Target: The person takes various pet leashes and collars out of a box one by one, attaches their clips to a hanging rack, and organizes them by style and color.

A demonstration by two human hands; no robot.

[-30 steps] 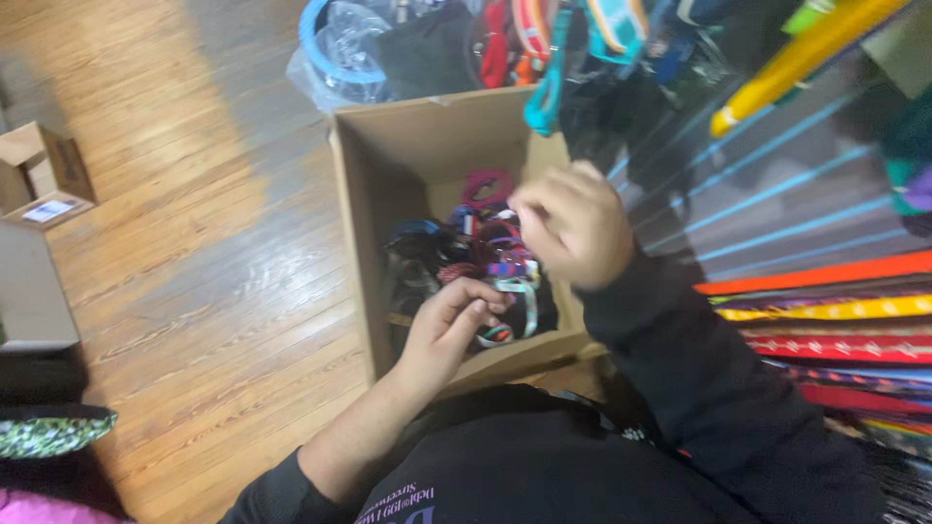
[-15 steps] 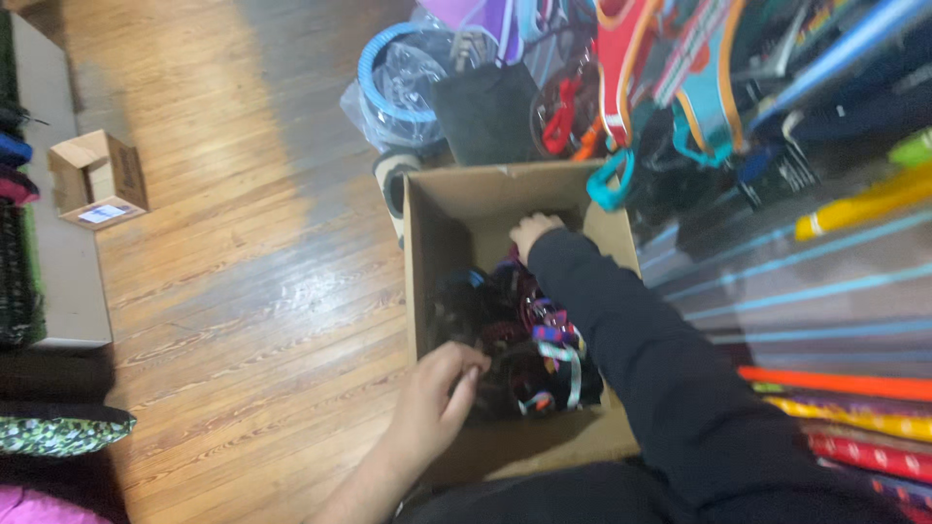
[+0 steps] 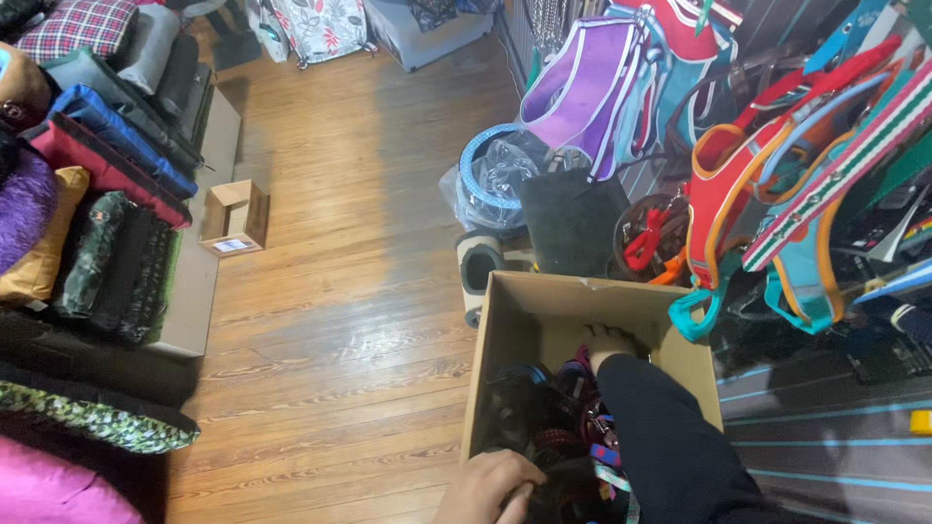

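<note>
Along the left wall, folded pet beds (image 3: 97, 175) sit stacked on a low shelf, and a small cardboard box (image 3: 233, 217) rests on the wooden floor (image 3: 359, 243) just beside them. Farther right stands an open cardboard box (image 3: 544, 311) holding a tangle of collars and leashes (image 3: 553, 427). The left hand (image 3: 490, 488) is at the box's near left corner, fingers curled down onto the tangle. The right hand (image 3: 607, 344), in a dark sleeve, reaches deep toward the far wall of the box; I cannot tell its grip. Bright harnesses (image 3: 767, 175) hang on the right.
</note>
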